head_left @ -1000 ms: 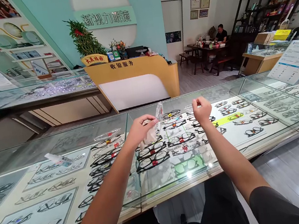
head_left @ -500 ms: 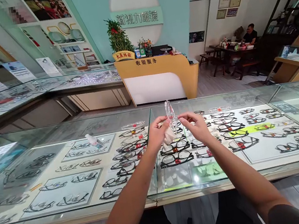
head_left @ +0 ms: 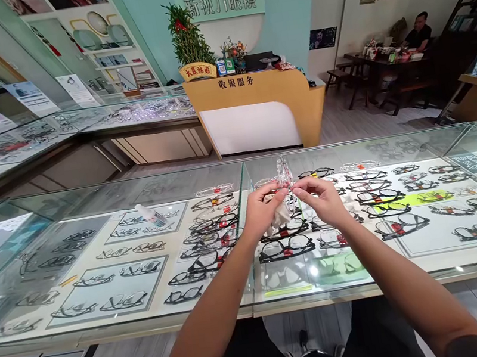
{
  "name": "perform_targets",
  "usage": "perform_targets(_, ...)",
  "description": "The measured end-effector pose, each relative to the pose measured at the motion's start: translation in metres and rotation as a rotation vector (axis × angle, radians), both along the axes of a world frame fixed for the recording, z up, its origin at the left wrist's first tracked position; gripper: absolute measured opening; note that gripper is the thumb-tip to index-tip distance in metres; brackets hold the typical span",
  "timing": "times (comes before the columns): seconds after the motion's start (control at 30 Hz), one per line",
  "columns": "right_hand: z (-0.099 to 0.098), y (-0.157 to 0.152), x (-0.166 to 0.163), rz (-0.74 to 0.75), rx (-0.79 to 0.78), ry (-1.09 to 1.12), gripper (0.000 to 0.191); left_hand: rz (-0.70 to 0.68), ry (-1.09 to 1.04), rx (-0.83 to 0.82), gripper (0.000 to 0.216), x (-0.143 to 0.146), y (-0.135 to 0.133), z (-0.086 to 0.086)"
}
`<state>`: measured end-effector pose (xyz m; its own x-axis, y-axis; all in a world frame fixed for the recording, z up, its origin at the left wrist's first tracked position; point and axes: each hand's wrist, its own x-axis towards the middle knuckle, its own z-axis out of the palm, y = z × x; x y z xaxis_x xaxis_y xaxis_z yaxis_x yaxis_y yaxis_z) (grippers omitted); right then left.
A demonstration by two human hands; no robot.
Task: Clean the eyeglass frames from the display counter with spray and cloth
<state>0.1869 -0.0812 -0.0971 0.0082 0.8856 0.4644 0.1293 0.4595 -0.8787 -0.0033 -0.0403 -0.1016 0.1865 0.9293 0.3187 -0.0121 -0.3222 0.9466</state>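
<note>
Above the glass display case, both my hands hold a pair of clear-framed eyeglasses (head_left: 283,170), turned nearly edge-on to me. My left hand (head_left: 260,208) is closed, pinching the glasses near their lower part, with a pale cleaning cloth (head_left: 280,218) bunched under its fingers. From the other side, my right hand (head_left: 323,197) meets the frame with thumb and forefinger pinched together. Exactly which part of the frame each fingertip grips is too small to make out. Beneath the hands, black-framed glasses (head_left: 286,248) lie in rows inside the case.
A small white bottle (head_left: 152,215) stands tilted in view on the left part of the case. Rows of glasses extend to both sides. Beyond are a wooden cashier counter (head_left: 251,89), another display case (head_left: 120,116), and a person (head_left: 419,35) seated at a table at the far right.
The camera view has shifted slightly, with the hands appearing a little farther right. My right fingers have come closer to the left hand and now pinch the glasses.
</note>
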Motion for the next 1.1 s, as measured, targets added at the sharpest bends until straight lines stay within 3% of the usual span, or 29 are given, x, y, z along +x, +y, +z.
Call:
perform_targets(0.17,0.000,0.001,0.009,-0.187,0.014,0.032,0.032,0.079,-0.001,0.062,0.030,-0.006,0.004,0.004)
perform_targets(0.3,0.003,0.001,0.020,-0.486,0.159,-0.057,0.028,0.078,0.055,0.147,0.030,-0.010,0.007,0.003)
perform_targets(0.4,0.007,0.000,0.024,-0.579,0.265,-0.115,0.026,0.035,0.085,0.183,0.028,-0.009,0.007,0.001)
perform_targets(0.67,0.000,-0.006,0.009,-0.512,0.415,-0.263,0.032,0.086,0.026,0.026,0.028,-0.001,-0.001,0.001)
perform_targets(0.87,-0.009,-0.003,0.000,-0.442,0.428,-0.396,0.034,0.001,0.034,0.057,0.025,0.004,-0.005,0.000)
perform_targets(1.1,-0.012,0.001,0.003,-0.481,0.468,-0.435,0.044,0.033,0.003,0.027,0.027,0.004,-0.004,-0.001)
